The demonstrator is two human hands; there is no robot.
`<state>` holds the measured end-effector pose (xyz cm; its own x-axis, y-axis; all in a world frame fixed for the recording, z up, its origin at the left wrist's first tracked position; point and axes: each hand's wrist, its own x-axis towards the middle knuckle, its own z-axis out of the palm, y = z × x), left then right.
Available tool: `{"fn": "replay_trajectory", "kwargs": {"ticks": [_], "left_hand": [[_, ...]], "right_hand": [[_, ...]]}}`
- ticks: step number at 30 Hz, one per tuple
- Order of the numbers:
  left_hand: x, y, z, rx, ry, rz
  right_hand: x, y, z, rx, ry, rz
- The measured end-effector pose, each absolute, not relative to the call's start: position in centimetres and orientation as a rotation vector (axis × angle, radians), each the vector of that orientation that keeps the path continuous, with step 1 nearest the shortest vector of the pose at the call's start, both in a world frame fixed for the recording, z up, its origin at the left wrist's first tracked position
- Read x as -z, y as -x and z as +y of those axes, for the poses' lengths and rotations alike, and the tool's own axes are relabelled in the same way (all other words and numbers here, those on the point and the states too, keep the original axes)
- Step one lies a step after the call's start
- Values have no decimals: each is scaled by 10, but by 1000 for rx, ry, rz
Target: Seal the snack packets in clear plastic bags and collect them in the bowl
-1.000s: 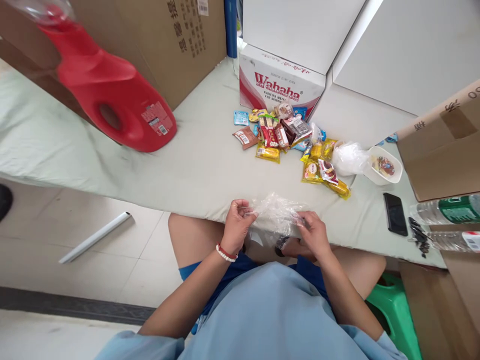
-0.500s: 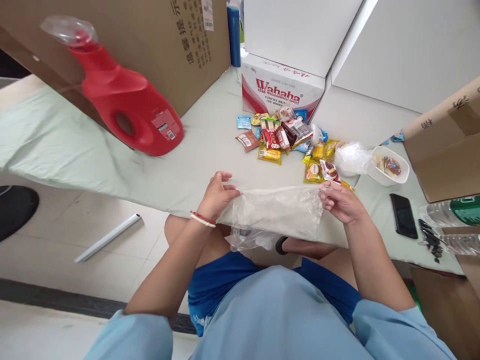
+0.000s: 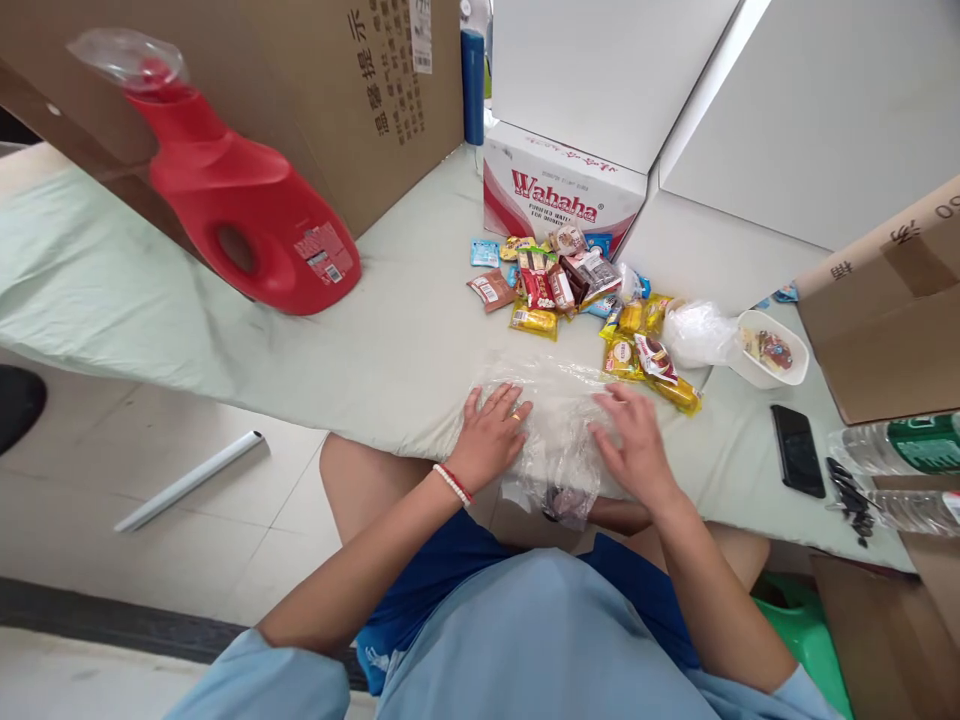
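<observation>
A clear plastic bag (image 3: 559,425) lies flat on the pale green table (image 3: 405,340), its lower end hanging over the near edge. My left hand (image 3: 491,430) rests palm down on the bag's left part, fingers spread. My right hand (image 3: 630,435) presses flat on its right part, fingers stretched out. Neither hand grips anything. Just beyond the bag lies a heap of small wrapped snacks (image 3: 577,290), red, yellow, blue and brown.
A red detergent jug (image 3: 240,200) leans at the back left against a large cardboard box (image 3: 315,70). A Wahaha carton (image 3: 559,190) stands behind the snacks. To the right are a white bowl (image 3: 772,350), a black phone (image 3: 797,450), water bottles (image 3: 900,445) and another cardboard box (image 3: 885,300).
Both hands held the bag up by its top edge, stretched wide. Now the bag is laid on the table and both hands have let go and lie flat on it.
</observation>
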<state>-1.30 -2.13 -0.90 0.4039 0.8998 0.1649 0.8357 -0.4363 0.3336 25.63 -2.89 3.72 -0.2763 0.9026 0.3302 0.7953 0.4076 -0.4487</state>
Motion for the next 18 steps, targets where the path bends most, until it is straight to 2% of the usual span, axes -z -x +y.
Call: {"fn": "replay_trajectory", "kwargs": {"ticks": [3,8,13,18], "left_hand": [[10,34,-15,-303,-2402,1522],[11,72,-4,-198,-2419,1442],[19,73,-5,-271,-2531,1419],[19,68,-7,-302,-2520,1464]], "right_hand": [[-19,-265,-50,-502,1300,-2445],[5,-317,-55,-642,1448,-2270],[-30,-318,-9,-688,1560,-2050],[-60,-264,104,-409,1662,-2003]]}}
